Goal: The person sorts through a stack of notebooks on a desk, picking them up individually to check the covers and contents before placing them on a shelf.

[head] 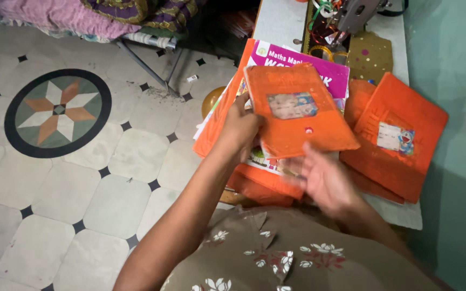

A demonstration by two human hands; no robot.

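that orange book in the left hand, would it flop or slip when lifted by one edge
The orange book looks thin, so probably light and a bit bendy. The left hand grips only its edge, yet it stays flat, so likely fairly stiff. Its cover looks like smooth wrapping, possibly slippery.

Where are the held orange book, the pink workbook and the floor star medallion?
held orange book [297, 110]: head view, middle of its cover, by the picture label.
pink workbook [334, 75]: head view, bare pink cover at upper right.
floor star medallion [59, 110]: head view, centre of the star.
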